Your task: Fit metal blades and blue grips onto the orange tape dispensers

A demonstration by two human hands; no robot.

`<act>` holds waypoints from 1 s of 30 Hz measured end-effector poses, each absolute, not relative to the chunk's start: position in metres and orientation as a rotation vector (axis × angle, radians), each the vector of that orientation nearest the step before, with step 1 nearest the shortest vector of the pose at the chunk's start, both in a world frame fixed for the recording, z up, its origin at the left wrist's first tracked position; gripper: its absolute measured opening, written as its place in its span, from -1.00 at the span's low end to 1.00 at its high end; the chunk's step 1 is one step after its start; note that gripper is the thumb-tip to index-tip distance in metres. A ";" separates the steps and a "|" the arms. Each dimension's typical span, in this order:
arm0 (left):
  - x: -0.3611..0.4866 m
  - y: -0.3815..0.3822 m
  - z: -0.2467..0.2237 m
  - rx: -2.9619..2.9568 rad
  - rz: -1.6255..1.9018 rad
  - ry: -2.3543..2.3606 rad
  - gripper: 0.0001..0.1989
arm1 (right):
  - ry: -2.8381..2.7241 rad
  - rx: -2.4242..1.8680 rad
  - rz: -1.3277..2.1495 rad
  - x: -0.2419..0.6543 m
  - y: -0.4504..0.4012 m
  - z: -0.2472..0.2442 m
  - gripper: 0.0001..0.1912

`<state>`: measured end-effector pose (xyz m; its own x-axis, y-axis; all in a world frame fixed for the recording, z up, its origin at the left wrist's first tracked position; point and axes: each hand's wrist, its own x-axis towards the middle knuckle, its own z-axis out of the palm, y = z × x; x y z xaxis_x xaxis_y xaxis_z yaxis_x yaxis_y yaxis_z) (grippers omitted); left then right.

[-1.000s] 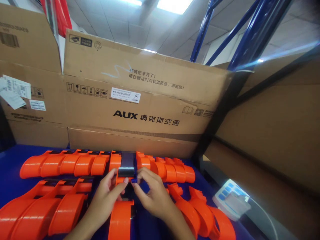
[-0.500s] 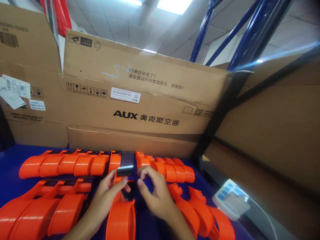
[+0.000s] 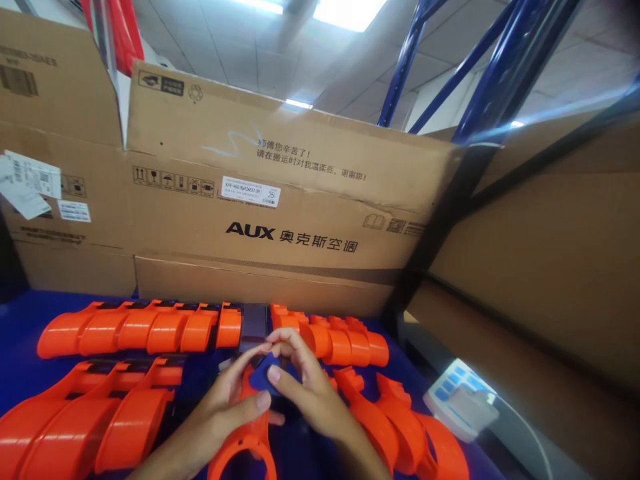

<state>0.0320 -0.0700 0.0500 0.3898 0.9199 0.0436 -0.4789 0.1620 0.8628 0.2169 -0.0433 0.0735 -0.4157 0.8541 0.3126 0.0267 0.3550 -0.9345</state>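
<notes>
My left hand (image 3: 226,401) grips an orange plastic frame with a round ring (image 3: 255,428), on the near side of the dark grey rectangular block (image 3: 255,319). My right hand (image 3: 306,381) has its thumb on a flat blue plastic piece (image 3: 261,378) at the frame's upper end. I judge this as aligning the two; next calls for steady left support and careful right-thumb pressure.

Cardboard wall (image 3: 300,217) seals far edge of worktop (image 3: 20,333); post (image 3: 425,240) bars far right corner; left orange rows (image 3: 137,331) crowd left half, bare pocket at far left corner; left hand (image 3: 225,403), right hand (image 3: 306,383) and ringed orange part (image 3: 254,430) plug the middle; slim gap between right orange parts (image 3: 403,437) and right edge.
</notes>
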 end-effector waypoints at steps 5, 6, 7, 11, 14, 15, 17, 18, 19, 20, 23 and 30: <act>0.034 -0.063 0.051 1.010 1.146 0.699 -0.50 | -1.766 -0.827 1.113 0.212 -0.041 0.070 -0.60; 0.034 -0.061 0.051 1.037 1.159 0.697 -0.53 | -1.758 -0.821 1.117 0.210 -0.042 0.070 -0.61; 0.033 -0.060 0.050 1.058 1.166 0.689 -0.54 | -1.747 -0.813 1.122 0.209 -0.043 0.071 -0.61; 0.030 -0.057 0.046 1.048 1.104 0.647 -0.48 | -1.743 -0.818 1.101 0.207 -0.045 0.076 -0.61; 0.028 -0.058 0.044 0.965 1.058 0.655 -0.40 | -1.753 -0.898 1.020 0.216 -0.041 0.079 -0.61; 0.028 -0.058 0.043 0.921 1.049 0.674 -0.36 | -1.750 -0.947 0.985 0.221 -0.040 0.079 -0.60; 0.026 -0.059 0.043 0.823 1.043 0.697 -0.31 | -1.760 -1.080 0.932 0.234 -0.038 0.080 -0.60; 0.026 -0.059 0.043 0.777 1.043 0.687 -0.30 | -1.798 -1.150 0.944 0.241 -0.038 0.081 -0.63; 0.025 -0.059 0.043 0.739 1.042 0.661 -0.30 | -1.859 -1.223 0.971 0.248 -0.039 0.081 -0.68; 0.025 -0.059 0.043 0.708 1.039 0.628 -0.31 | -1.934 -1.292 0.996 0.254 -0.041 0.081 -0.73; 0.023 -0.058 0.041 0.652 1.006 0.561 -0.39 | -2.137 -1.401 0.991 0.265 -0.048 0.083 -0.92; 0.026 -0.060 0.044 0.637 1.013 0.456 -0.48 | -2.389 -1.564 0.852 0.258 -0.051 0.094 -0.79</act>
